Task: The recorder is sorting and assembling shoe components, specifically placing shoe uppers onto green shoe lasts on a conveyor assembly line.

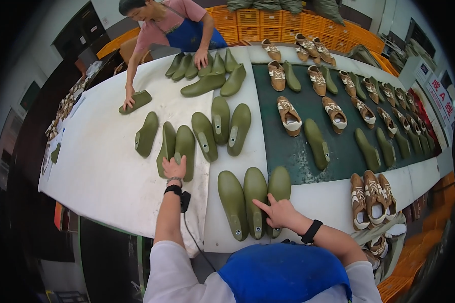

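Note:
My left hand (174, 167) is closed over the heel end of a green shoe last (185, 144). A second shoe last (167, 144) lies against it on the left, under the same fingers. My right hand (283, 214) rests by three green lasts lined up before me. Its index finger stretches across the middle last (256, 194), and its thumb lies apart on the right-hand last (279, 183). The left-hand last (231, 199) of that row is untouched. Between my hands and the far side lie three more lasts, including one green last (220, 118) in their middle.
Opposite, a co-worker (187, 25) in a blue apron touches green lasts with both hands. Right of me, a dark green conveyor belt (288, 151) carries brown-and-white sneakers (289, 115) and lasts in rows. Several sneakers (375, 197) stand at the near right. Orange crates (247, 18) line the back.

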Demonstrator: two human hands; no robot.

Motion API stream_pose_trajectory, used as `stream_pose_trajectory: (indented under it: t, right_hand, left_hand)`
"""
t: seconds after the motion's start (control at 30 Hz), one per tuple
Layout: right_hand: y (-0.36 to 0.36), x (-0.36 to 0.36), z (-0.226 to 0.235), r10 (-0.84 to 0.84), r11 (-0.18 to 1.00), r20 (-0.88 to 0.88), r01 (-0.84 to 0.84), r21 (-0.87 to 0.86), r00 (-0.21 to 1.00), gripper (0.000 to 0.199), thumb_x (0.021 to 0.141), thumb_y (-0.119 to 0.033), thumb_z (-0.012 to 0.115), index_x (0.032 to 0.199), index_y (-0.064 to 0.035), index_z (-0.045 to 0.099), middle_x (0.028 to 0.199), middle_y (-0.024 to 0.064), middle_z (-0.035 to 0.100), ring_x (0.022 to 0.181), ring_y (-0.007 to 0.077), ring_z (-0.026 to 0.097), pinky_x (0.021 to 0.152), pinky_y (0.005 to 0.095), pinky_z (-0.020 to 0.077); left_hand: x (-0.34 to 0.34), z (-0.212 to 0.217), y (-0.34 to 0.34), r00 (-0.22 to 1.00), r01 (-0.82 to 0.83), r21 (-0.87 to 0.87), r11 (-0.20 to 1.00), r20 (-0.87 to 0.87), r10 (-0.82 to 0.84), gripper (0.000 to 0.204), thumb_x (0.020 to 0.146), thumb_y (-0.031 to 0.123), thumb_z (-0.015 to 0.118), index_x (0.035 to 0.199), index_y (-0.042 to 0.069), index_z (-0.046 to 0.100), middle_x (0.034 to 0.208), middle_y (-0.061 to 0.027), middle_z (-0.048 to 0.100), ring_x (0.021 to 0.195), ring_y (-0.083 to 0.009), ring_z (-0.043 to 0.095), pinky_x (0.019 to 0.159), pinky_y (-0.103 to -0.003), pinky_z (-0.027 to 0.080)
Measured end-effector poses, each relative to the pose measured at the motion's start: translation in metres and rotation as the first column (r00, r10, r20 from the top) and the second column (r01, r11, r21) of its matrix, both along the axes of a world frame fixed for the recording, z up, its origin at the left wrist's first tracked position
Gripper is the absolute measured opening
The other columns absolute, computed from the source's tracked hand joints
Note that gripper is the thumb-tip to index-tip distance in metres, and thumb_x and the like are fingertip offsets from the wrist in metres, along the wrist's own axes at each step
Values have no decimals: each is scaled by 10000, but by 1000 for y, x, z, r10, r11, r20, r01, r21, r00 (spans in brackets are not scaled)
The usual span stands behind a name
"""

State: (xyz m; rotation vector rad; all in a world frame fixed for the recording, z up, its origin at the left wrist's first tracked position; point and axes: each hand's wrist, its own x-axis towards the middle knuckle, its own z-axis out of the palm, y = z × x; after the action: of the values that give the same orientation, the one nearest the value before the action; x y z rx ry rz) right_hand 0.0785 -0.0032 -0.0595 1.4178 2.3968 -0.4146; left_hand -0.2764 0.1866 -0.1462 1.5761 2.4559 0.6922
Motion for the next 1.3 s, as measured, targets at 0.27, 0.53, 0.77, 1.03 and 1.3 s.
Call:
stream_pose_trajectory:
  t: [0.27, 0.53, 0.77, 1.03, 1.3]
  right_hand:
    - [-5, -6, -6, 13, 997, -57, -9, 73, 998, 795, 710, -317, 608, 1390, -304, 195, 1247, 300, 391, 615, 294, 625, 505, 350, 488]
    - [-6, -10, -7, -34, 999, -61, 35, 16, 998, 810, 694, -248, 605, 1393, -308, 201, 1284, 272, 370, 670, 286, 630, 505, 341, 474]
    - [-6, -11, -22, -59, 998, -61, 60, 23, 996, 828, 674, -233, 609, 1392, -313, 206, 1305, 254, 361, 656, 280, 630, 494, 348, 468]
    - [0, -23, -10, -35, 999, 15, 35, 5, 999, 836, 687, -266, 618, 1396, -326, 179, 1328, 232, 352, 659, 252, 639, 514, 329, 470]
    - [2, -17, -12, -17, 999, 1, 17, 50, 1000, 798, 701, -253, 600, 1392, -300, 202, 1282, 279, 384, 601, 249, 629, 495, 326, 466]
  left_hand:
    - [-116, -42, 37, 980, 27, -169, 985, 200, 7, 922, 691, 605, 584, 1314, -21, 317, 1263, -267, 412, 1202, -391, 362, 1005, -409, 307]
    - [-106, -12, 44, 954, 136, -261, 956, 294, -56, 955, 567, 566, 702, 1338, 184, 288, 1200, -260, 477, 1125, -377, 465, 924, -414, 407]
    - [-38, 47, 20, 967, -40, -133, 990, -255, 5, 789, 592, 381, 778, 1261, 207, 397, 1171, -254, 398, 999, -413, 490, 815, -460, 453]
    - [-28, 3, 21, 997, 19, 141, 990, 71, -30, 668, 714, 471, 649, 1234, 95, 461, 1301, -313, 262, 1156, -474, 345, 963, -462, 337]
    - [11, 12, 14, 996, 79, -6, 997, 41, -79, 607, 647, 394, 660, 1046, -57, 576, 1412, -266, 20, 1220, -475, 187, 1001, -476, 275]
